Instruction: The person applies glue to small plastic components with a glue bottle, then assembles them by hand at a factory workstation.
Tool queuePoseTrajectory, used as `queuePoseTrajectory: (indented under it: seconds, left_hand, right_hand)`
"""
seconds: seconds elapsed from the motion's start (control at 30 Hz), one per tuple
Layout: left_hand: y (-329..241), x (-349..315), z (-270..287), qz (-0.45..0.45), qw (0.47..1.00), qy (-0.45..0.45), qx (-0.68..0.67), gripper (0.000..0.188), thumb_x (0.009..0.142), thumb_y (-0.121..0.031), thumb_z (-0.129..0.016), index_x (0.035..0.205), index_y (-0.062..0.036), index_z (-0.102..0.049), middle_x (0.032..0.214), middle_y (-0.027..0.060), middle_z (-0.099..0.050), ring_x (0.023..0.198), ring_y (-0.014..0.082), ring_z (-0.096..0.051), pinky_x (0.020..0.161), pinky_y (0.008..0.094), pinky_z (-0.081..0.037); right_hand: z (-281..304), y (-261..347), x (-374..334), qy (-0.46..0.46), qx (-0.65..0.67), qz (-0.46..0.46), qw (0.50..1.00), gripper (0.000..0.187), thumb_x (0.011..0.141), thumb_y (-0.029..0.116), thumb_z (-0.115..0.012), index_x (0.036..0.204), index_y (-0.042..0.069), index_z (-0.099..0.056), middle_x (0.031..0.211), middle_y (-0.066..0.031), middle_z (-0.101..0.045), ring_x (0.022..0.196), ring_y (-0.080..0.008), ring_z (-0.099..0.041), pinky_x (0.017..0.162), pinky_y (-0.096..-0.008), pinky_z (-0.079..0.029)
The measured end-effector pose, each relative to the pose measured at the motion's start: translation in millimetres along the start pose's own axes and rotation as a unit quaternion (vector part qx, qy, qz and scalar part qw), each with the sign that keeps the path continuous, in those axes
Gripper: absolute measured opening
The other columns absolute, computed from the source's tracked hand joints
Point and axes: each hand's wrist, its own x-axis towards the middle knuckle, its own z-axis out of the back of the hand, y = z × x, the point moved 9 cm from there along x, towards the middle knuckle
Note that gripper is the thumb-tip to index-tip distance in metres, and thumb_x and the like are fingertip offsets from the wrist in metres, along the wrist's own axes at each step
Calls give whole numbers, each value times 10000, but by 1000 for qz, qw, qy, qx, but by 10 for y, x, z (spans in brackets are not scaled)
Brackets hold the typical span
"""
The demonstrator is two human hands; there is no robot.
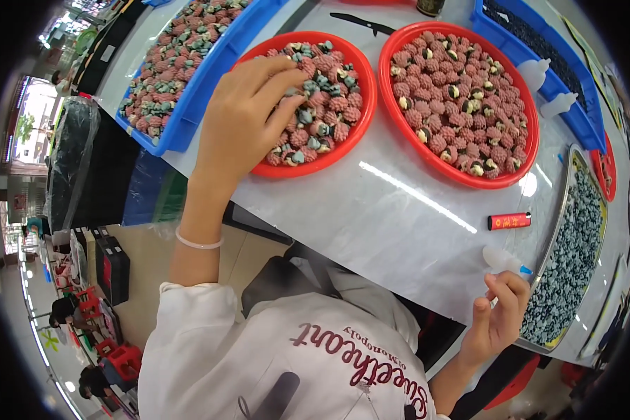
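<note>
My left hand (248,115) reaches over the left red round tray (371,77), thumb and fingers curled toward each other among the pieces. Something small and greyish shows between its fingertips, but I cannot make it out. Ridged pink pieces (339,105) fill this tray, many with grey-blue or cream bits on them. Held above the table's near right edge, my right hand (497,318) has half-bent fingers, the thumb apart from them, and nothing visible in it. Beside its fingertips lies a translucent squeeze bottle (502,260) with a blue tip.
Another red round tray (532,133) holds pink and cream pieces. A long blue bin (189,105) of similar pieces stands left. At right are a metal tray (567,157) of dark speckled bits, a blue bin (595,126), white squeeze bottles (558,105) and a red lighter (509,222).
</note>
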Motion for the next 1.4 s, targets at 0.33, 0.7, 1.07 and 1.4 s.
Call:
queuePoseTrajectory:
  seconds: [0.33,0.7,1.07,1.4]
  left_hand:
    - [142,5,-15,35,997,-10,-64,214,747,-225,-615,899,-75,-595,907,70,-543,835,250,-527,719,344,-426]
    - [109,-13,-97,86,996,-12,-23,175,832,-170,-487,940,-41,-534,962,113,-508,881,282,-512,764,347,-407]
    - [201,-42,-116,139,975,110,-136,283,846,-239,-485,1076,-76,-520,983,166,-500,936,305,-486,820,355,-383]
    - [-35,-359,33,90,995,-43,-20,328,796,-260,-545,1060,-66,-535,1150,143,-485,1078,315,-445,884,378,-357]
  right_hand:
    - [86,-22,-41,-31,-2,-24,999,179,766,163,-628,821,-4,-597,732,-69,-494,608,-132,-420,503,-217,-304]
    - [64,-26,0,-10,13,-33,999,67,739,21,-595,796,-14,-596,692,-66,-507,568,-113,-415,498,-213,-307]
    - [124,-176,-241,24,15,-59,998,95,803,8,-535,872,-49,-566,790,-54,-500,712,-113,-448,636,-200,-352]
    - [94,-108,-164,4,-1,-54,999,91,767,9,-574,832,-54,-572,767,-100,-529,704,-167,-476,617,-237,-373]
